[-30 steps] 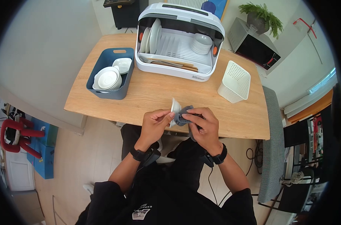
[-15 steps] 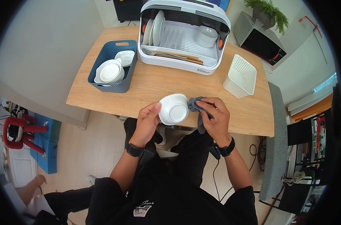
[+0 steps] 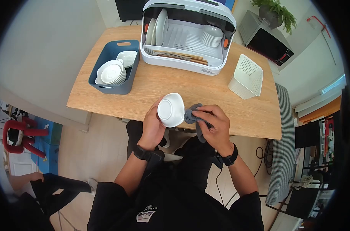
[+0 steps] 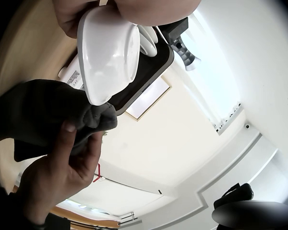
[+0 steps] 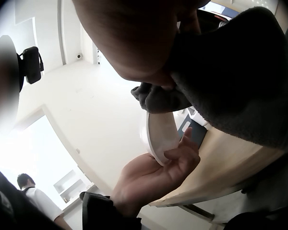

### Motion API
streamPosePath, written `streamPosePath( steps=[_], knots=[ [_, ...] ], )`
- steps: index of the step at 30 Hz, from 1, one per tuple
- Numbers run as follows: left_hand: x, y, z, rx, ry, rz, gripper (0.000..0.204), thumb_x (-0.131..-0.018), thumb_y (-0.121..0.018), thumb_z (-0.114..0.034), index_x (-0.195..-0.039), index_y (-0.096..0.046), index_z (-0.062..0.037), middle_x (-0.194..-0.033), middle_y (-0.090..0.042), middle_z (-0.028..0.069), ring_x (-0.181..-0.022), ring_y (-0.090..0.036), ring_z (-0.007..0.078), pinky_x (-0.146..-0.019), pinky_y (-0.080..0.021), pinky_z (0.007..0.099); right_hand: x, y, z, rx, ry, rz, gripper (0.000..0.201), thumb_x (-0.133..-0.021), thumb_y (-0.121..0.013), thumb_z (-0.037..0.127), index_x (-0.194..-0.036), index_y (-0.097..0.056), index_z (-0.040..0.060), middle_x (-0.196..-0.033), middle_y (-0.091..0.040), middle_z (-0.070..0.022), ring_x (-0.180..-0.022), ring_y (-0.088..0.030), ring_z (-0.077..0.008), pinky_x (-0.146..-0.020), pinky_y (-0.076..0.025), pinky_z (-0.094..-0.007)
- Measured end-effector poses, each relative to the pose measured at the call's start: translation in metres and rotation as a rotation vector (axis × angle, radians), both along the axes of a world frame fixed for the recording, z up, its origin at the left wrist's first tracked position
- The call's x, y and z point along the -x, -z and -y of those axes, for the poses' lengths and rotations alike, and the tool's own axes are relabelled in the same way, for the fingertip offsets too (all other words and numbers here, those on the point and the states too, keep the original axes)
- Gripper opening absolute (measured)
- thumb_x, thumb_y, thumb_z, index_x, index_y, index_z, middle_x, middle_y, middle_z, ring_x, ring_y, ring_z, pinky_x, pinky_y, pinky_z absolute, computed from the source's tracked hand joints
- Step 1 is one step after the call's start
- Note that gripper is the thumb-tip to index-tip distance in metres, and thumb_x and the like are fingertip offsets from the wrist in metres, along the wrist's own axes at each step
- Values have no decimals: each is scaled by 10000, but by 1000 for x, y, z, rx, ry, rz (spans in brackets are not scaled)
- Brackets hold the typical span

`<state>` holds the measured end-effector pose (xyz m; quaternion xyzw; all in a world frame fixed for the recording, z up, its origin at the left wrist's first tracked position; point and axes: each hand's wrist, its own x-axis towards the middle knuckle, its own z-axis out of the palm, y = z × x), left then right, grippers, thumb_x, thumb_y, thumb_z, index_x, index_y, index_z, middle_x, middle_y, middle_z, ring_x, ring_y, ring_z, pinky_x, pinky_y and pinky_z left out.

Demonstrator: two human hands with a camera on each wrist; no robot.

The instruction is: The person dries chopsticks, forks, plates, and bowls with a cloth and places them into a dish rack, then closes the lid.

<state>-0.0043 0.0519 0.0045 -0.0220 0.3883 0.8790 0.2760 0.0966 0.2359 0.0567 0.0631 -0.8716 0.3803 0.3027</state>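
A white bowl [image 3: 172, 110] is tilted on its side over the table's front edge, its base facing me and its opening away. My left hand [image 3: 153, 127] grips it from the left, with fingers behind the bowl; in the right wrist view, fingertips curl over its rim. Just right of the bowl, my right hand [image 3: 215, 126] pinches a bunched dark grey cloth [image 3: 193, 114] between thumb and fingers. The cloth's loose end hangs below the hand. In the left wrist view, the bunched cloth [image 4: 93, 115] comes right up to the bowl's rim.
At the table's left, a blue bin [image 3: 133, 73] holds stacked white bowls. Behind, a white dish rack with a raised lid [image 3: 190, 68] contains plates, small bowls, chopsticks and cutlery. A white perforated basket [image 3: 246, 79] stands at right. Another person's leg [image 3: 65, 186] shows at lower left.
The bowl has turned from edge-on to base toward me, then shifted slightly left with my left hand. The cloth moved right off it, then back left close to it.
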Motion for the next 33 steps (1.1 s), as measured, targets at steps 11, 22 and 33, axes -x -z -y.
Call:
streamPosePath(
  steps=[11,22,33],
  knots=[
    [-18,-6,-10,133,125,-248,656,-1062,-435,-501,-1471,-411,12,-1273,-596,97,-1085,-606,155,-930,-506,299,3,-11,16,-42,-36,-56,361,-724,-691,-113,-1007,-769,96,-1031,-677,-94,-849,-676,-245,-685,-571,-319],
    [-32,-14,-14,176,309,-442,605,-1008,-619,-384,-1452,-434,-17,-1250,-589,65,-1108,-577,131,-926,-501,284,1,-4,7,-322,73,-27,366,-695,-704,-87,-983,-774,127,-1024,-682,-41,-855,-640,-250,-682,-530,-340],
    [-26,-3,-16,316,146,-651,667,-922,-741,-398,-1413,-502,-13,-1292,-594,117,-1165,-565,186,-998,-458,327,-8,-3,10,14,-148,145,363,-713,-690,-94,-1012,-750,103,-1044,-677,-49,-912,-633,-271,-738,-521,-371]
  ],
)
